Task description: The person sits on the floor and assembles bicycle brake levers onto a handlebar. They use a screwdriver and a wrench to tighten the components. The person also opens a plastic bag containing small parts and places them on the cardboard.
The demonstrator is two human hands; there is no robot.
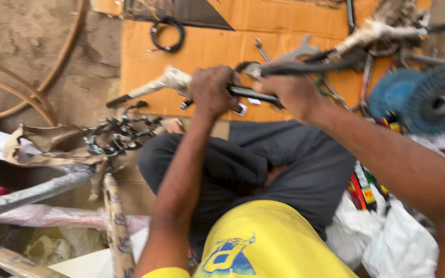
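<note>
My left hand (211,91) is closed around a thin black metal bar (251,93) that runs across to my right hand (292,92), which grips the same bar and a dark curved handle part (305,66). Both hands are held above my knees, over an orange cardboard sheet (207,49). A paper-wrapped grey part (160,82) sticks out to the left behind my left hand. The picture is blurred by motion, so small fittings on the bar are hard to make out.
Spanners and other tools (305,49) lie on the cardboard, with a black cable coil (167,33) at the back. Blue round discs (423,98) sit at the right. A wrapped bicycle frame (37,193), a black chainring (114,135) and wheel rims (11,92) are at the left.
</note>
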